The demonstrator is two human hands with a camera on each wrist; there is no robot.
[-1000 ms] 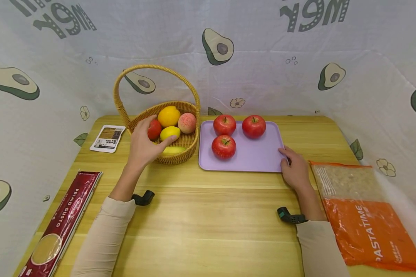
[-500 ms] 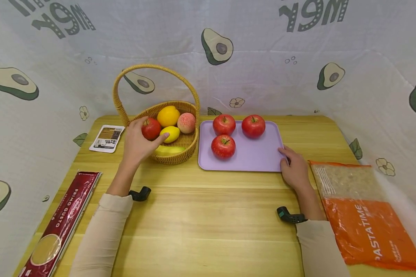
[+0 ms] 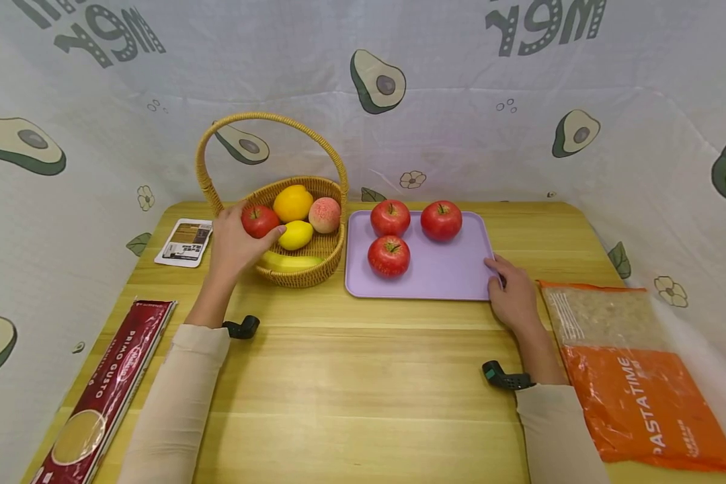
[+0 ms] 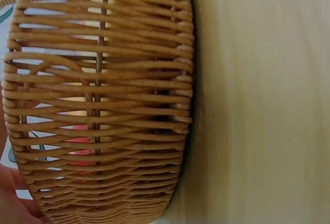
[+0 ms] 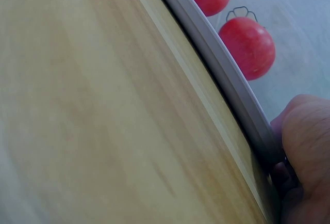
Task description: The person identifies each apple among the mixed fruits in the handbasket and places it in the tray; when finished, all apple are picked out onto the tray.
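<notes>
In the head view my left hand (image 3: pixel 232 242) is over the left rim of a wicker basket (image 3: pixel 314 274), thumb and fingers spread apart. It lies beside a red apple (image 3: pixel 260 221) inside; some fingers are hidden. The basket also holds a lemon (image 3: pixel 295 235), a peach (image 3: pixel 325 215), a yellow-orange fruit (image 3: pixel 293 203) and a banana (image 3: pixel 290 263). My right hand (image 3: pixel 514 296) grips the right edge of a lilac tray (image 3: pixel 444 275). Three red apples (image 3: pixel 389 256) sit on the tray. The right wrist view shows fingers at the tray's rim (image 5: pixel 227 74).
A red spaghetti packet (image 3: pixel 105 383) lies at the left, with a small white pouch (image 3: pixel 184 243) behind it. An orange pasta bag (image 3: pixel 641 383) lies at the right. The basket's tall handle (image 3: pixel 272 115) arches above the fruit. A printed cloth (image 3: pixel 460 134) hangs behind the wooden table (image 3: pixel 363 390).
My left hand has drawn back leftward from above the fruit, uncovering more of the basket's apple and the banana. The right hand and tray have stayed put.
</notes>
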